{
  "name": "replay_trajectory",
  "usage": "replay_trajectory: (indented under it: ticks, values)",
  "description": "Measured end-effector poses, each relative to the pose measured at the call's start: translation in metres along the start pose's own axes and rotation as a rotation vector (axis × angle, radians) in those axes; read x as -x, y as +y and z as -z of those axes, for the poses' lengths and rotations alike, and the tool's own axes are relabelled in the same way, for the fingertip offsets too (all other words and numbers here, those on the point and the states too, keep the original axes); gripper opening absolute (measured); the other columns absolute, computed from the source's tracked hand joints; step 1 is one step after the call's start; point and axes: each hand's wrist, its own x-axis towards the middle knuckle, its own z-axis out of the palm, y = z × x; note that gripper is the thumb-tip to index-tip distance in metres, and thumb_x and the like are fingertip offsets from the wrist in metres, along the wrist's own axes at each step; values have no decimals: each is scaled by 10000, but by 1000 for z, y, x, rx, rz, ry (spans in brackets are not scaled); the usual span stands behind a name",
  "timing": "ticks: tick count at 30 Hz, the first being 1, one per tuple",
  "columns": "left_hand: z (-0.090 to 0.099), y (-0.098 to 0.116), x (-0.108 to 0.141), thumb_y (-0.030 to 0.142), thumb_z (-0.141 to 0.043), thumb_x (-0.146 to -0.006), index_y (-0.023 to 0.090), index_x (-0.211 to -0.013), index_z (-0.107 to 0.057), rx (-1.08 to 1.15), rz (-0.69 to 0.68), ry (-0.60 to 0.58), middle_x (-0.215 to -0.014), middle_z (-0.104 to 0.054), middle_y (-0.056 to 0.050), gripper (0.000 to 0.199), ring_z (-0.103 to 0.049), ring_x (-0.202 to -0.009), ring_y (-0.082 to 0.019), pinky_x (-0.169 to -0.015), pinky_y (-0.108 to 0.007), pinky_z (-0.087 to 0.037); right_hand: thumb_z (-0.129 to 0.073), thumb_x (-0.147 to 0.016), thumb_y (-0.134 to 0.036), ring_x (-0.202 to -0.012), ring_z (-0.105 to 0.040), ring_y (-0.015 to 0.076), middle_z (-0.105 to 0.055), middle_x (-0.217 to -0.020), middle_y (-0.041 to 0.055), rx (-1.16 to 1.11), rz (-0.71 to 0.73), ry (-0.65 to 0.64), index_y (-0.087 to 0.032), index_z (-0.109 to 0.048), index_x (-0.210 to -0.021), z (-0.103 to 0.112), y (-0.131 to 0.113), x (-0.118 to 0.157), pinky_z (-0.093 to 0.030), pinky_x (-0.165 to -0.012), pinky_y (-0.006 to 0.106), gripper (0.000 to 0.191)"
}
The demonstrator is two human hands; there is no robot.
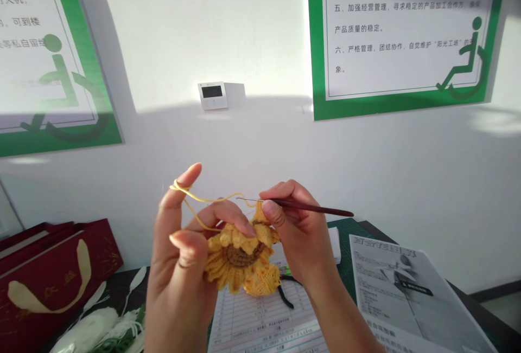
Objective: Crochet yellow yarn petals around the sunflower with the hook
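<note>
- Two hands were seen apart in the air, near six o'clock: by the left hand, the crocheted flower was pinched at its upper petals, brown centre turned to the camera; by the right hand, the dark red hook was gripped like a pencil, close to its metal shaft.
- And there, over the raised left forefinger, yellow yarn was looped and stretched towards the hook's tip, which was aimed at nine o'clock; whether the strand was caught could not be told.
- Careful work was called for, it was judged: even tension was best kept by the raised finger, the base of the stitch pinched close to the hook, and the throat turned down so that no ply would be split.
- Below, at six o'clock, a wound bundle of yellow yarn was seen beside the flower, above a printed sheet.
- Now the writing! On the green-bordered poster at two o'clock, items 五 and 六 were read, with "产品质量的稳定", "团结协作" and "阳光工场", beside a wheelchair symbol.
- On the left-hand poster, between nine and ten, "可到楼" was made out.
- On the wall panel, between ten and eleven, no brand could be read.
</note>
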Motion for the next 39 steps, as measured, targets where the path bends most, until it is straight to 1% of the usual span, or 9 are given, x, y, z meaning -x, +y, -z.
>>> replay_trajectory:
  ticks: [2,5,10,17,22,27,31,35,39]
  values:
    - [-2,3,1,382,-656,-975,349,-1410,-588,-4,106,66,-695,-686,-8,442,-648,-701,-189,-655,-285,-585,-775,-880,-263,-593,-512,71,-614,-716,-32,28,8,31,-206,-699,-879,-4,-1,2,-419,-515,187,94]
    - [-4,7,2,175,-787,-841,352,-1439,-535,-58,228,73,-732,-626,35,673,-627,-687,-145,-651,-235,-563,-761,-884,-256,-583,-507,71,-609,-707,-37,61,17,48,-204,-687,-878,-8,-2,5,-428,-506,184,90]
    - [-1,5,1,182,-842,-790,489,-1530,-364,-110,288,9,-991,-692,8,933,-670,-812,-174,-743,-307,-609,-740,-894,-232,-639,-595,85,-644,-742,-32,91,80,105,-214,-682,-897,-8,0,5,-510,-566,193,61]
    - [-3,-11,2,243,-869,-795,474,-1614,-193,-159,182,-26,-1039,-743,-10,1087,-724,-825,-170,-766,-270,-611,-746,-894,-228,-704,-642,96,-652,-791,-32,116,198,230,-232,-700,-900,-6,6,3,-557,-629,212,47]
    - [-12,-18,4,189,-842,-820,503,-1578,-268,-34,152,50,-976,-738,8,1001,-710,-840,-161,-774,-260,-608,-766,-888,-272,-770,-656,121,-675,-839,-14,83,171,257,-252,-721,-918,-4,7,4,-563,-692,250,58]
    - [-17,-16,5,129,-801,-829,518,-1511,-392,99,165,115,-947,-741,14,886,-721,-811,-158,-787,-278,-608,-789,-875,-312,-695,-619,110,-673,-781,-27,-13,64,225,-268,-712,-912,-4,6,4,-527,-630,238,96]
    - [-14,-6,5,159,-735,-878,463,-1510,-447,177,262,160,-941,-762,-20,758,-735,-758,-189,-707,-298,-622,-768,-886,-261,-788,-639,131,-663,-848,-14,39,141,200,-271,-708,-903,-10,6,6,-546,-701,270,62]
    - [-5,2,1,199,-675,-929,369,-1461,-564,239,381,240,-846,-731,-13,569,-701,-678,-139,-656,-218,-603,-729,-914,-211,-855,-635,155,-635,-885,3,82,205,74,-275,-699,-910,-14,5,11,-552,-761,321,72]
    - [4,0,-3,187,-733,-869,298,-1437,-610,262,470,250,-803,-680,-9,592,-671,-646,-146,-564,-215,-591,-726,-927,-220,-887,-639,178,-628,-899,14,107,197,-32,-278,-672,-922,-16,6,15,-556,-782,362,79]
